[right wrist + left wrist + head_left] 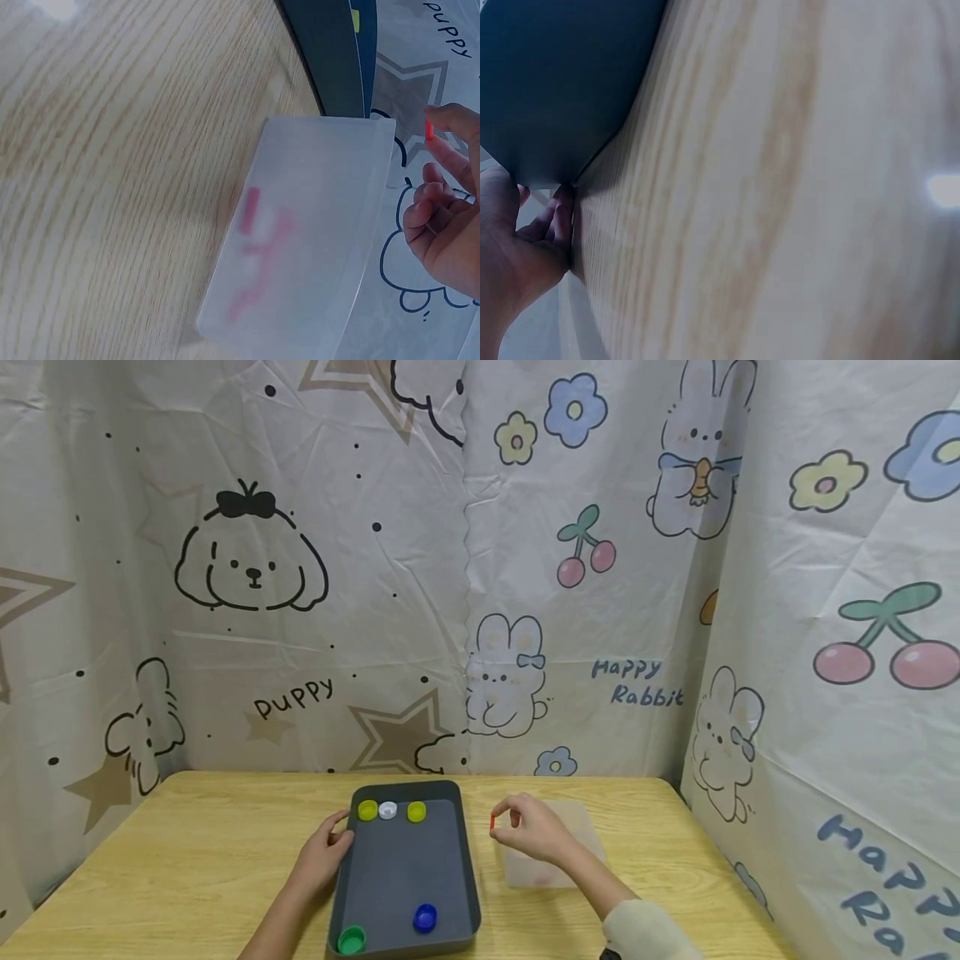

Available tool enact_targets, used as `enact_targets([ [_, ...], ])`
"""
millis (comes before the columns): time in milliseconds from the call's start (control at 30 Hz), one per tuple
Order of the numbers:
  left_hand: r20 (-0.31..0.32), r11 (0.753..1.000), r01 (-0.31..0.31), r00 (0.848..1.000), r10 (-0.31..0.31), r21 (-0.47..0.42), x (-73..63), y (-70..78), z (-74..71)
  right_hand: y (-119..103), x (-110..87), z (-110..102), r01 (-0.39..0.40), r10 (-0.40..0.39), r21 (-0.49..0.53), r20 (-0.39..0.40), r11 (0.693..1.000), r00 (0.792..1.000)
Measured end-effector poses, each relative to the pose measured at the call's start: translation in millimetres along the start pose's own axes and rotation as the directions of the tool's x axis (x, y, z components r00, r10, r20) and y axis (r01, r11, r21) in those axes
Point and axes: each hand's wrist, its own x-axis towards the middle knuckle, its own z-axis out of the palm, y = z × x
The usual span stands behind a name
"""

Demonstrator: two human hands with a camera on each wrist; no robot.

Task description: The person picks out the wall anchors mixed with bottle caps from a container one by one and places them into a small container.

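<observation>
My left hand [321, 858] holds the left side of a dark grey tray [405, 872], its fingers at the outer wall. In the left wrist view that hand [525, 240] appears at the tray's lower edge. My right hand [531, 828] pinches a small red stick [492, 822] upright between thumb and forefinger, above a translucent white box [551, 852]. The right wrist view shows the red stick [429, 129] at the fingertips, with the other fingers loosely curled. Inside the box, blurred pinkish-red pieces [259, 251] show through the wall.
In the tray lie round caps: a yellow cap [367, 810], a white cap [387, 810] and another yellow cap [416, 812] at the far end, a blue cap [425, 918] and a green cap [351, 940] nearer. A printed curtain [420, 568] hangs behind the wooden table [225, 827].
</observation>
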Motion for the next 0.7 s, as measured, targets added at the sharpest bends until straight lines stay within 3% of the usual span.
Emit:
enact_targets([
  [700, 0.002, 1.0, -0.002, 1.0, 0.002, -0.004, -0.4, 0.9, -0.5, 19, -13.1, -18, -0.085, 0.085, 0.016, -0.008, 0.996, 0.996],
])
